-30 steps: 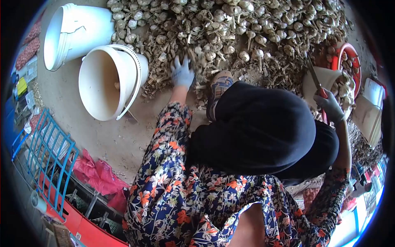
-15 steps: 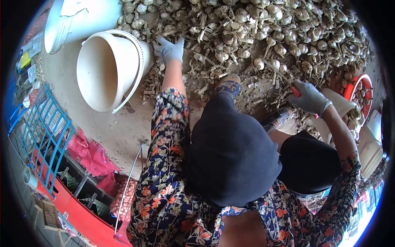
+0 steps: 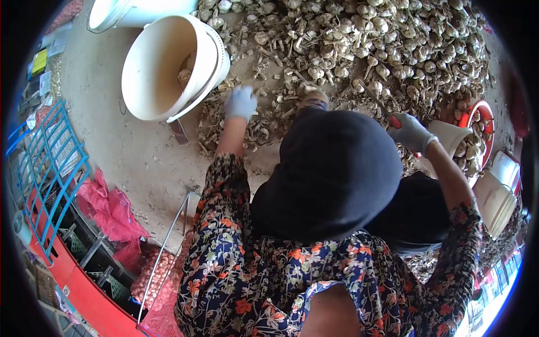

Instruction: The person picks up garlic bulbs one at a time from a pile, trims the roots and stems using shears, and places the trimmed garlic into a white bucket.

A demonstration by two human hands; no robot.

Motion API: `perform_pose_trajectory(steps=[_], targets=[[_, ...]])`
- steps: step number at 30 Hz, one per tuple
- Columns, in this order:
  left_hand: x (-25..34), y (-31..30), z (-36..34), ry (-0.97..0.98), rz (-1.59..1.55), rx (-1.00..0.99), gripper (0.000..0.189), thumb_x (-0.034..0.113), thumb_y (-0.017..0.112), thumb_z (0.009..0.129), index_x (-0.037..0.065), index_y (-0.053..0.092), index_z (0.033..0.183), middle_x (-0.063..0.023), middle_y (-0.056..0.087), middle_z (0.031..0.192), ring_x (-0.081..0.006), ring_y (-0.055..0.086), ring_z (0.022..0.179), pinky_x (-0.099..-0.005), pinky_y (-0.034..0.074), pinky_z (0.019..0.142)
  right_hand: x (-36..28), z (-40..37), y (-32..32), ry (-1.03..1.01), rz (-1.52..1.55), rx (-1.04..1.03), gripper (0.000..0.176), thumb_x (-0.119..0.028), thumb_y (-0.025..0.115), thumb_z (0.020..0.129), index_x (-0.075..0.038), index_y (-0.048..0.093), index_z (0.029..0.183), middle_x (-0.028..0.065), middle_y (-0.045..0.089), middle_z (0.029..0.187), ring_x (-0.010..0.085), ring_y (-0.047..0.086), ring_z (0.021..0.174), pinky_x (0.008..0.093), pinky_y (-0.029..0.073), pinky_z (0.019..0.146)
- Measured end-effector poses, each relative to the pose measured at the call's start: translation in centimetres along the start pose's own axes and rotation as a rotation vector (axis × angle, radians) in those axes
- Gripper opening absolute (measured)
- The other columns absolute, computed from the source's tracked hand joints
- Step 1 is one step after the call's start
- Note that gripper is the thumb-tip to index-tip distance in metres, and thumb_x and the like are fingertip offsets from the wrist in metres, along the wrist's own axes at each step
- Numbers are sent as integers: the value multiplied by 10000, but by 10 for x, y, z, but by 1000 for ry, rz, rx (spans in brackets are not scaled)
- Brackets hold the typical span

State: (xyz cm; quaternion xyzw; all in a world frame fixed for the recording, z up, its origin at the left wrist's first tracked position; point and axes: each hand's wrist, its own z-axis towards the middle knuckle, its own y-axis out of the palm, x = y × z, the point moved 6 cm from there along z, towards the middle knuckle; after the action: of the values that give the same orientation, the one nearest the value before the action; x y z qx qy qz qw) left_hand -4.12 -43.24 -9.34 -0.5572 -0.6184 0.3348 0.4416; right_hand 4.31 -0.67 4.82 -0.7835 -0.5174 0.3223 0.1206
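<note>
My left hand [image 3: 240, 103], in a pale glove, hovers over loose stalks and dry skins right of a white bucket [image 3: 210, 73]. Its fingers are slightly bent and apart, with nothing visible in them. In the bucket lies a garlic bulb [image 3: 185, 77], partly in shadow. My right hand [image 3: 411, 133], also gloved, grips the red handle of a knife [image 3: 377, 101], whose blade points up and left toward the garlic heap [image 3: 387, 42]. Dark cloth covers my knees [image 3: 342, 163]; one shoe [image 3: 314, 101] touches the scraps.
Right of my right hand, a tilted pale bucket [image 3: 449, 137] holds garlic bulbs, beside a red tub [image 3: 483, 109] with more. Another white bucket [image 3: 140, 12] lies at upper left. A blue metal rack [image 3: 56, 151], pink netting [image 3: 109, 208] and a filled net sack [image 3: 154, 272] are on the left.
My left hand has drawn back toward me, its spread fingers now more bent. A garlic bulb now shows inside the white bucket. My right hand still holds the knife, with little movement.
</note>
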Motion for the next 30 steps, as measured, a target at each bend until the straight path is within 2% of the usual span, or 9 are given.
perform_pose_trajectory(steps=[2,4,7,10,13,14,23,27,30], targets=[[34,-35,44,18,-191,116,232,252,520,815,131,673,942,-208,642,984,-394,608,919,-472,476,829,-4,15,17,-44,83,70,176,-180,577,792,-6,555,807,191,616,708,338,617,670,421,480,656],[43,-42,95,-35,-189,223,327,201,529,807,92,594,1108,-248,607,1085,-389,600,972,-464,475,852,-27,24,26,-56,172,68,184,-187,575,799,-5,559,815,202,622,725,338,626,682,422,486,668],[60,-45,146,30,-149,190,535,171,619,796,108,427,1291,-244,463,1265,-407,563,1067,-468,482,877,-51,39,46,19,317,99,223,-215,573,806,2,557,857,233,622,747,376,635,748,437,491,710],[52,-13,167,199,-208,75,604,235,700,747,76,462,1279,-242,500,1258,-374,567,1088,-442,480,890,-63,68,68,-55,338,67,282,-238,574,808,16,546,927,269,620,783,443,616,812,467,484,744],[26,-8,137,12,-319,-20,627,295,770,676,39,540,1200,-239,572,1185,-351,589,1060,-412,479,880,-79,103,80,-106,320,74,300,-257,573,818,21,533,923,287,617,809,461,602,829,484,479,755],[-3,37,141,-26,-795,-12,639,337,814,618,0,592,1113,-231,629,1083,-349,607,1018,-397,475,861,-86,117,84,-107,254,35,320,-282,572,834,21,514,919,293,614,795,461,601,819,495,478,757],[38,-79,54,-19,-824,216,579,244,823,648,-70,553,1052,-173,630,937,-231,620,830,-332,499,765,-148,149,77,-240,8,234,362,-305,560,852,9,461,1003,262,604,933,419,612,879,487,481,765],[37,-77,51,-190,-1041,223,524,91,763,712,-96,499,1124,-98,632,950,-143,603,838,-260,501,775,-150,139,86,-178,245,107,413,-327,587,830,8,458,1035,268,593,964,432,592,931,468,474,820],[37,-76,50,-103,-920,288,569,161,785,684,-87,490,1102,-127,625,912,-207,611,823,-309,501,774,-155,137,98,-177,380,65,455,-344,605,820,2,464,1080,291,584,1005,444,582,962,467,460,845]])
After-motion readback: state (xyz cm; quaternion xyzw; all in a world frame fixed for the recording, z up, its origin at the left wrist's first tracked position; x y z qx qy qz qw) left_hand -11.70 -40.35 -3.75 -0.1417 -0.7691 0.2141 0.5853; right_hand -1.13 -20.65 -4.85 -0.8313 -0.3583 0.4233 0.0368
